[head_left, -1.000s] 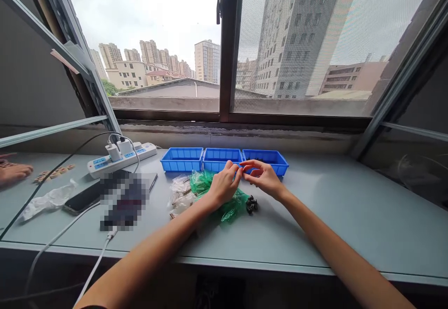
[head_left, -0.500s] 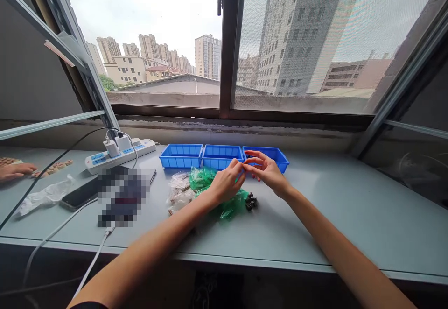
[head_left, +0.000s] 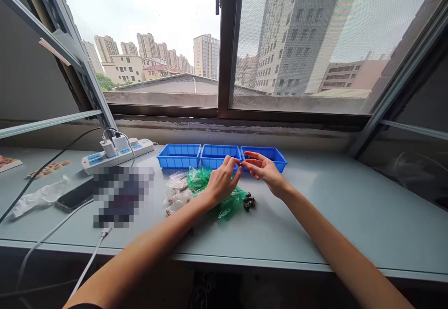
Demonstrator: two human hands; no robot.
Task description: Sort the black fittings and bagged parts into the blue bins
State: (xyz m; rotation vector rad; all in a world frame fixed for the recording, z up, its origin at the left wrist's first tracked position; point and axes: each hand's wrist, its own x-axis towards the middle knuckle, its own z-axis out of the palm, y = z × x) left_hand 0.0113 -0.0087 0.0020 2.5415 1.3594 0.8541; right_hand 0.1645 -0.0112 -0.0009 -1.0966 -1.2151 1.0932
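Observation:
My left hand [head_left: 224,178] and my right hand [head_left: 265,172] meet at the fingertips above the green plastic bags [head_left: 229,205]. Both are pinched around a tiny dark piece too small to name. Behind them stand three blue bins in a row: the left bin [head_left: 178,161], the middle bin [head_left: 210,159] and the right bin [head_left: 283,163], partly covered by my right hand. Clear bags [head_left: 178,194] with small contents lie left of the green ones. A small heap of black parts [head_left: 249,201] sits on the table just right of the green bags.
On the left are a white power strip [head_left: 117,155] with plugs, a dark phone [head_left: 75,194], a blurred dark object [head_left: 121,197], crumpled clear plastic [head_left: 42,197] and small wooden pieces [head_left: 52,168]. Cables cross the grey table [head_left: 350,215] edge. A window stands behind.
The fingertips of my hands have drawn slightly apart, showing the tiny dark piece between them. Another person's hand at the far left has gone out of view. The view has shifted slightly.

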